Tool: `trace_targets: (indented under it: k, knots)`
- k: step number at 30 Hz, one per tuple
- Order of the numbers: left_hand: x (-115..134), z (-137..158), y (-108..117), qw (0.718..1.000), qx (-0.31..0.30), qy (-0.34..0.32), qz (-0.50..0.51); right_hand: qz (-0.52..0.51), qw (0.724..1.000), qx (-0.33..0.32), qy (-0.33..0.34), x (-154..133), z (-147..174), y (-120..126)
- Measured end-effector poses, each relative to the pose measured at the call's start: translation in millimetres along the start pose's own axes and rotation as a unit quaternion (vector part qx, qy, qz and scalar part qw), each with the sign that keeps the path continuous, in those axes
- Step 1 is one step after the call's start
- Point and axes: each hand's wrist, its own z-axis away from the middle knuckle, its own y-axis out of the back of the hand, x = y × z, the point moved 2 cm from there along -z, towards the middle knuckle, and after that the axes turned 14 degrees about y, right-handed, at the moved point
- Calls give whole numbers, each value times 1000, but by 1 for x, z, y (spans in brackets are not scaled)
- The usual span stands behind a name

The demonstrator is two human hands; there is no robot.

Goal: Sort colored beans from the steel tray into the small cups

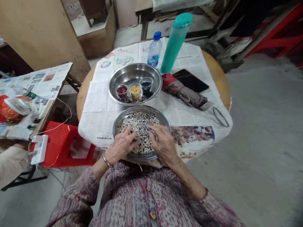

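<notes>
A steel basin (pixel 115 124) near me holds a layer of mixed grains and beans (pixel 142 123), white with black, yellow and dark red bits. My left hand (pixel 121 142) is over its left side, fingers curled together at the grains; anything pinched there is too small to make out. At the right side, my right hand (pixel 163 142) touches the mix, with thumb and fingers apart. Behind stands a larger steel basin (pixel 134 70) with three clear cups: dark red beans (pixel 122 89), yellow beans (pixel 134 89) and black beans (pixel 146 85). Some loose beans lie beside the cups.
Newspaper (pixel 94 104) covers the round table. Toward the back stand a blue-capped bottle (pixel 155 50) and a tall teal bottle (pixel 176 42). A folded umbrella (pixel 184 91) and a dark tablet-like object (pixel 191 80) lie right. A red stool (pixel 63 143) and power strip (pixel 39 149) are left.
</notes>
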Motion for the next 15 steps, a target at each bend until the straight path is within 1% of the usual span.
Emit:
trace_targets:
  k: [2, 4, 6, 7, 9, 11, 13, 15]
  knots:
    - [6, 10, -5, 1000, -20, -12, 12, 29, 996, -80, 28, -2, 0, 2]
    - [9, 14, -10, 999, -30, -9, 25, 49, 984, -161, 61, -3, 2, 6]
    - [9, 16, -15, 999, -18, 0, 43, 58, 969, -226, 87, -5, 7, 9]
    - [9, 16, -17, 999, -7, 5, 53, 55, 963, -248, 93, -6, 10, 10]
    - [7, 16, -22, 997, 23, 12, 71, 29, 958, -271, 92, -8, 14, 7]
    - [6, 17, -24, 994, 55, 24, 86, -12, 955, -284, 89, -9, 14, -2]
    - [6, 17, -26, 991, 78, 42, 100, -41, 951, -294, 89, -8, 8, -15]
    - [6, 18, -26, 989, 86, 52, 113, -37, 954, -286, 87, -1, -3, -27]
